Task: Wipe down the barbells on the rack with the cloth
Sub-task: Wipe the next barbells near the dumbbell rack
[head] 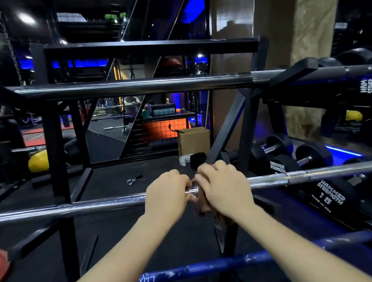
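Both hands work mid-length on the chrome steel barbell (70, 208) lying across the black metal rack (56, 159): the left hand (167, 197) curls round the bare shaft, and the right hand (225, 189) grips the dark brownish cloth (202, 206) wrapped on it. Judging by this, wiping is under way here; the upper dark steel barbell (125, 87) and the blue barbell (198, 269) near the rack's front edge likely remain.

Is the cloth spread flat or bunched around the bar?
Bunched: the cloth is wrapped on the chrome barbell under the right hand, one end hanging below.
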Motion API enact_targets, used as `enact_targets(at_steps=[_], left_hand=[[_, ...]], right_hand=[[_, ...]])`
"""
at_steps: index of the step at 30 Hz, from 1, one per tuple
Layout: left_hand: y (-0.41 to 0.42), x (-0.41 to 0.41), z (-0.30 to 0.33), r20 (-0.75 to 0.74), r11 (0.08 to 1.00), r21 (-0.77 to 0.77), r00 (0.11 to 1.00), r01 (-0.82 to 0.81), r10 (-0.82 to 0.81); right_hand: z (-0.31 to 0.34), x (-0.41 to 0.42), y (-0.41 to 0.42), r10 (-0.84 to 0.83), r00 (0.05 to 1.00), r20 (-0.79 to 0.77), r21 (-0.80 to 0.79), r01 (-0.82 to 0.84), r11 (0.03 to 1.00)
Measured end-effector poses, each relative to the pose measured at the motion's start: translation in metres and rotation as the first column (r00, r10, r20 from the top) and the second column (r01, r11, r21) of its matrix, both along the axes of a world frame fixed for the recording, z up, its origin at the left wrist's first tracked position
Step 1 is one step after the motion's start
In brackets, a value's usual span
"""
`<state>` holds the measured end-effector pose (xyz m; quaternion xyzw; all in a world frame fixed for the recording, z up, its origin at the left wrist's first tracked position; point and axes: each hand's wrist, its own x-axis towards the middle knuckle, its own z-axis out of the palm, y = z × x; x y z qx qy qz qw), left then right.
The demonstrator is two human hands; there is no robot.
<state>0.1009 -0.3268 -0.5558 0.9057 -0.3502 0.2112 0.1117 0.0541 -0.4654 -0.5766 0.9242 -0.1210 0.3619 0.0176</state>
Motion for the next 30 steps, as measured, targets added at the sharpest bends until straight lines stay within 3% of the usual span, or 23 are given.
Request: enact_targets(at_steps=[3,5,7,10,11,13,16,19,21,24,26,28,30], left_hand=[[0.0,0.001,-0.002,0.005,1.0,-0.009,1.0,0.001,-0.001],[0.0,0.0,-0.002,0.016,1.0,-0.007,1.0,-0.002,0.002],[0.0,-0.001,-0.002,0.033,1.0,-0.004,0.999,-0.007,0.007],[0.001,0.0,-0.003,0.04,1.0,-0.005,0.999,-0.019,0.019],[0.001,0.0,-0.003,0.036,1.0,-0.001,0.999,-0.019,0.019],[0.001,0.0,-0.002,0.026,1.0,0.006,1.0,-0.009,0.009],[0.0,-0.001,0.0,0.03,1.0,0.016,1.0,0.0,-0.001],[0.0,-0.001,0.0,0.026,1.0,0.026,1.0,-0.004,0.004],[0.0,0.0,0.0,0.033,1.0,0.028,0.999,-0.01,0.009],[-0.001,-0.001,0.0,0.061,0.999,0.039,0.998,-0.03,0.028],[0.0,-0.002,0.0,0.052,0.998,0.05,0.998,-0.045,0.042],[0.0,-0.004,0.001,0.024,0.997,0.057,0.999,-0.05,0.049],[0.0,-0.006,0.003,0.005,0.996,0.079,0.999,-0.047,0.046]], right_hand=[[-0.027,-0.014,0.004,0.066,0.991,0.119,-0.124,-0.051,0.991],[-0.016,-0.003,0.005,-0.02,0.992,0.126,-0.15,0.039,0.988],[0.009,0.011,0.008,-0.095,0.994,-0.05,-0.03,0.093,0.995],[0.031,0.03,0.002,-0.025,0.95,-0.312,0.254,0.109,0.961],[0.031,0.028,0.003,-0.025,0.956,-0.294,0.242,0.1,0.965],[0.013,0.01,0.006,-0.051,0.997,-0.06,0.055,0.054,0.997],[-0.029,-0.015,0.005,0.096,0.983,0.157,-0.103,-0.081,0.991],[-0.023,-0.008,0.0,0.024,0.986,0.167,-0.107,-0.006,0.994],[0.002,0.003,0.003,-0.053,0.998,-0.017,0.036,0.054,0.998],[0.028,0.023,-0.007,0.012,0.953,-0.302,0.285,0.079,0.955],[0.024,0.015,-0.003,0.029,0.96,-0.277,0.247,0.042,0.968],[0.007,-0.005,0.0,0.07,0.993,-0.099,0.138,-0.056,0.989],[-0.006,-0.021,-0.002,0.173,0.983,-0.058,0.049,-0.17,0.984]])
